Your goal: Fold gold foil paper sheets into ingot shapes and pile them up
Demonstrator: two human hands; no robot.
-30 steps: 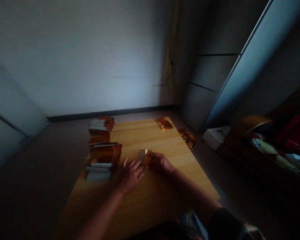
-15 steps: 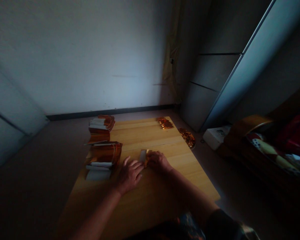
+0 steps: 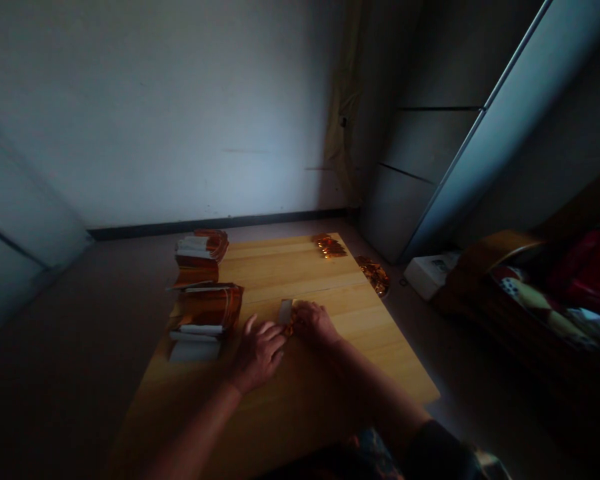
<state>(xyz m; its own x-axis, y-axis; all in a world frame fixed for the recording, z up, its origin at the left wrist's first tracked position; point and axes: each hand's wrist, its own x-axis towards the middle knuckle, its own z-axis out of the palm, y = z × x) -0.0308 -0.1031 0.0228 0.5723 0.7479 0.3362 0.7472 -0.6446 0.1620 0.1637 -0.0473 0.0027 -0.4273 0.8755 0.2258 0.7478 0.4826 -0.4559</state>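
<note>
A small piece of gold foil paper [image 3: 286, 311] with a pale grey strip on its left side lies on the wooden table between my hands. My left hand [image 3: 260, 352] is palm down, its fingertips holding the paper's lower left edge against the tabletop. The outer fingers of that hand are slightly spread. On the other side, my right hand [image 3: 318, 323] has its fingers curled over the paper's right edge, gripping it. The fingers hide part of the paper, so its folds do not show fully.
Stacks of orange-gold paper with pale edges [image 3: 207, 308] stand along the table's left side. Several folded shiny gold pieces [image 3: 330, 245] lie at the far right corner. Beyond the right edge is a heap of gold foil pieces [image 3: 374, 275], near a white box [image 3: 427, 275] and a wooden armrest [image 3: 507, 245].
The fingers of my right hand have shifted slightly on the foil paper, and less of its gold part shows now. My left hand stays almost in place.
</note>
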